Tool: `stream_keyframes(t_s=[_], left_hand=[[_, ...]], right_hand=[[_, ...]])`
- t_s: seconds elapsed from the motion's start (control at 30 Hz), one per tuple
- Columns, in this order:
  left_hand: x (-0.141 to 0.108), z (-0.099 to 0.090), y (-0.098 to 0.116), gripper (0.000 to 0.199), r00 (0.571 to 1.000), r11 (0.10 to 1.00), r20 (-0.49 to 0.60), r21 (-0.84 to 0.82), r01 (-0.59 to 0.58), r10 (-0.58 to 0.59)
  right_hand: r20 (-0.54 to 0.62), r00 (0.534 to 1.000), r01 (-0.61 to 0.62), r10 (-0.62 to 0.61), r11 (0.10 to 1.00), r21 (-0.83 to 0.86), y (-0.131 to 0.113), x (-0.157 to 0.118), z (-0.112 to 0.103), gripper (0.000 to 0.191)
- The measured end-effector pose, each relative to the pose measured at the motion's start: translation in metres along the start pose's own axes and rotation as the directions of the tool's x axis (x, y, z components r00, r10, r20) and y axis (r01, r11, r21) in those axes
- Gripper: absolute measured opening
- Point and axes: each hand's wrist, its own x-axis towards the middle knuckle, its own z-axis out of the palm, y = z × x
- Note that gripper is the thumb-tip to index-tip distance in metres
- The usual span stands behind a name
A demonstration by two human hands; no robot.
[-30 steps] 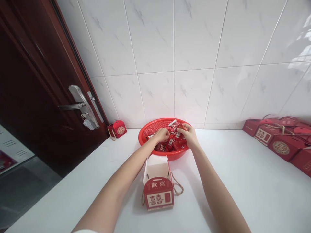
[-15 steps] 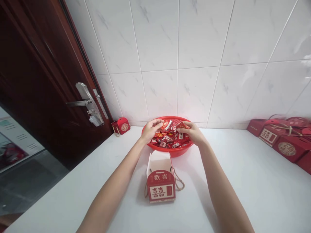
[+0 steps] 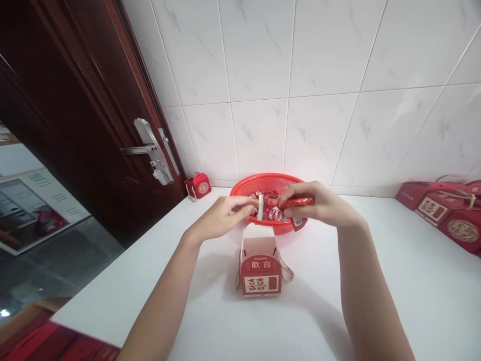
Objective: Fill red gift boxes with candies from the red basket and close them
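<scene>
Both hands are raised over the near rim of a red plastic basket [image 3: 246, 184] that holds wrapped candies. My left hand [image 3: 227, 215] pinches the white-banded left end of a red candy packet [image 3: 268, 208]. My right hand [image 3: 319, 203] is closed on shiny red wrapped candies [image 3: 298, 202], its fingertips also at the packet's right end. Below and nearer to me stands a red and white gift box [image 3: 261, 283], its top open and a rope handle on each side. The hands hide part of the basket's contents.
A small red box [image 3: 199, 186] stands by the wall at the table's far left corner. Several red gift boxes [image 3: 438, 208] lie at the right. A dark door [image 3: 93, 100] is beyond the left edge, with more red boxes [image 3: 63, 341] at lower left.
Both hands have come up out of the basket and toward me, over the gift box's back edge, bringing the candies along. The camera view has shifted a little to the left.
</scene>
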Motion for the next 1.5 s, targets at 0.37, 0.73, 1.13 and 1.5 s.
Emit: stream_keyframes(t_s=[0.37, 0.73, 1.13, 1.5], left_hand=[[-0.014, 0.015, -0.017, 0.031, 0.994, 0.996, -0.109, -0.089, -0.004, -0.006], [-0.037, 0.031, -0.026, 0.027, 0.986, 0.989, -0.148, 0.120, 0.090, -0.072], [-0.047, 0.037, -0.041, 0.044, 0.986, 0.933, 0.015, -0.323, 0.161, -0.165], [-0.043, 0.057, -0.046, 0.021, 0.984, 0.915, -0.124, -0.398, 0.072, -0.131]], right_hand=[[0.129, 0.991, 0.044, -0.021, 0.983, -0.177, 0.006, 0.016, 0.024, 0.015], [-0.155, 0.980, 0.106, -0.125, 0.987, -0.122, 0.006, 0.026, 0.038, 0.007], [0.367, 0.930, 0.116, 0.021, 0.930, -0.349, -0.001, 0.026, 0.068, 0.021], [0.284, 0.958, -0.018, 0.041, 0.996, -0.082, -0.003, 0.025, 0.065, 0.010]])
